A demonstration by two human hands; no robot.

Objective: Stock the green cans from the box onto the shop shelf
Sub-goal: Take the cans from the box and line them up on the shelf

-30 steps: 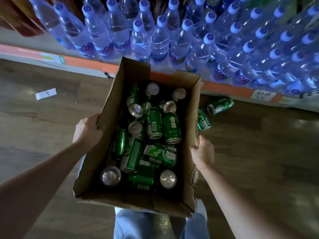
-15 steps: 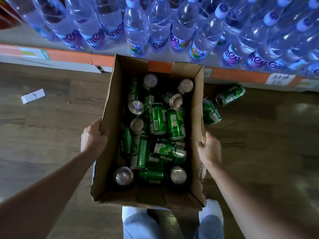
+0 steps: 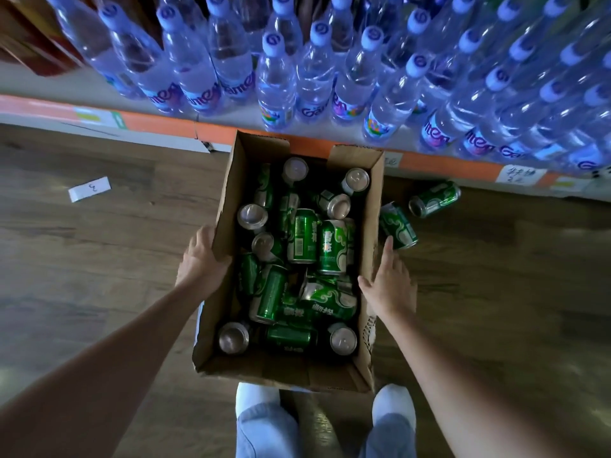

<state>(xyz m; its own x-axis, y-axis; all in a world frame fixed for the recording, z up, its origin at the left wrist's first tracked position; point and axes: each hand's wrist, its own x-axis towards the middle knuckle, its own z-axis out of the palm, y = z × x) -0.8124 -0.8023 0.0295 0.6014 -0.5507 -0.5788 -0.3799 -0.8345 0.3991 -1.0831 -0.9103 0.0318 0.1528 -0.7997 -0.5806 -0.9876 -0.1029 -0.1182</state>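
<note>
We stood over an open cardboard box (image 3: 228, 193) in front of the shop shelf (image 3: 165, 125), its far end close to the shelf's orange edge strip. The box was full of green cans (image 3: 330, 247) in a loose heap: most lay on their sides, crossing one another, and several stood on end with their silver tops showing along the left wall and in the near and far corners.

Our left hand (image 3: 201, 259) gripped the rim of the box's left wall, its fingers (image 3: 198, 236) curled against the outside of the cardboard. Our right hand (image 3: 390, 285) lay against the outside of the right wall with its fingers straight and the thumb spread, clasping nothing. We could not tell whether the base of the box sat on the floor (image 3: 99, 259).

Two more green cans lay on their sides on the wooden floor to the right of the box: a near can (image 3: 396, 226) just beyond our right fingertips, and a far can (image 3: 434, 199) closer to the shelf. Rows of clear water bottles (image 3: 277, 81) with pale blue caps filled the shelf. A small white paper slip (image 3: 89, 189) lay on the floor well to the left. Below the box we saw our jeans (image 3: 264, 431) and white shoes (image 3: 254, 395).
</note>
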